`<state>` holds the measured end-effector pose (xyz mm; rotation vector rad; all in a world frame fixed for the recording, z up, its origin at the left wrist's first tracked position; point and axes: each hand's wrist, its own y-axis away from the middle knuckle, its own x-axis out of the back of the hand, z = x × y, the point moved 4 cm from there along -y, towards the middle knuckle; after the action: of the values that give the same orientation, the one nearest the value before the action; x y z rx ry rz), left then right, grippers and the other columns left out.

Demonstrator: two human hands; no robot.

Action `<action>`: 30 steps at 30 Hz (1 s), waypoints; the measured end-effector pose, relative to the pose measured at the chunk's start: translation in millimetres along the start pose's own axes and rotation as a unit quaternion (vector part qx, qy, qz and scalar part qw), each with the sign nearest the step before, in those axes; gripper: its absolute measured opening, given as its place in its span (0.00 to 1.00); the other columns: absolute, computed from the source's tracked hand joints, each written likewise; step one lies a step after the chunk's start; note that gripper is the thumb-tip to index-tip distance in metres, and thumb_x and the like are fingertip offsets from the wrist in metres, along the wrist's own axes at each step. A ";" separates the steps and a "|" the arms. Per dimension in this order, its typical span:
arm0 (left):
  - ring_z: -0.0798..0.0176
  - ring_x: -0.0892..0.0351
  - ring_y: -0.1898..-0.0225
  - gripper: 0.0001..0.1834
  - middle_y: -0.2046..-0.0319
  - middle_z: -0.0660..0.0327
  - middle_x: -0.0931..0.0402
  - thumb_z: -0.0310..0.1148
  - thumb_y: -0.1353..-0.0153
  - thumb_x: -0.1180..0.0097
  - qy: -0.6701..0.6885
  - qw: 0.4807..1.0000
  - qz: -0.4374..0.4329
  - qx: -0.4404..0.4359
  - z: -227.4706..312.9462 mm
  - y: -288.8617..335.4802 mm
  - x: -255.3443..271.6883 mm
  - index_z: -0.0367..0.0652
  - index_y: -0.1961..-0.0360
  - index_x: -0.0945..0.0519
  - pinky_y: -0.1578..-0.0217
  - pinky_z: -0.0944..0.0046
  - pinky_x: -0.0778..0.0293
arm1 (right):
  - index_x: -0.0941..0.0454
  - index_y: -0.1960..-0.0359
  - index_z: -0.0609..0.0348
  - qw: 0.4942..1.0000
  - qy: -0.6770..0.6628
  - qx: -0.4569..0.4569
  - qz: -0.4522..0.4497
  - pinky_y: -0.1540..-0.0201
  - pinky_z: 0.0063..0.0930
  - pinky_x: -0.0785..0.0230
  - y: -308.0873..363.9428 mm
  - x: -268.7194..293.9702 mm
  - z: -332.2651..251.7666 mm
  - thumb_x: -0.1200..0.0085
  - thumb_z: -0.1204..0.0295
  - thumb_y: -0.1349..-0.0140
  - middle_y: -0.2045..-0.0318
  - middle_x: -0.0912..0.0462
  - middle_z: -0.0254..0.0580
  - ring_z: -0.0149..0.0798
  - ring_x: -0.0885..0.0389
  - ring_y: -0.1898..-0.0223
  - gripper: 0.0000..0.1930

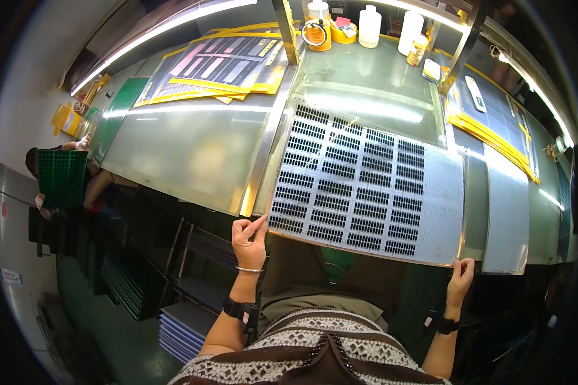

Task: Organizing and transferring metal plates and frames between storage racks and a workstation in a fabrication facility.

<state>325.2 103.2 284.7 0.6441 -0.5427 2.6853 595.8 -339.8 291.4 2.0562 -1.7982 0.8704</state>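
Observation:
A large thin panel [442, 199] lies over the near edge of the glass-topped table in front of me. Rows of small black slotted patches cover most of it, and a plain pale grey strip runs down its right side. My left hand [249, 242] pinches its near left corner between thumb and fingers. At the near right corner, my right hand [460, 282] is closed on the edge in the same way. The near edge of the panel juts out past the table toward my body.
Yellow-edged sheets [231, 61] are stacked at the far left, and more [494, 122] at the right. White bottles [369, 27] and orange tape rolls [316, 35] stand at the back. A metal post [286, 32] rises left of centre. Another person holds a green panel [61, 178] at far left.

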 end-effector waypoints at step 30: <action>0.48 0.44 0.38 0.27 0.43 0.57 0.34 0.41 0.46 0.45 -0.275 0.876 -0.216 -0.332 60.2 -122.2 -94.7 0.38 0.48 0.29 0.43 0.48 0.46 | 0.34 0.48 0.65 0.834 0.462 0.287 -0.096 0.52 0.42 0.38 -224.1 -99.7 -28.3 0.58 0.74 0.44 0.47 0.31 0.48 0.46 0.33 0.49 0.21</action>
<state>475.0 163.2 323.1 1.1381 -1.2215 1.7056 800.1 -201.2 294.1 1.5219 -0.8286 2.0507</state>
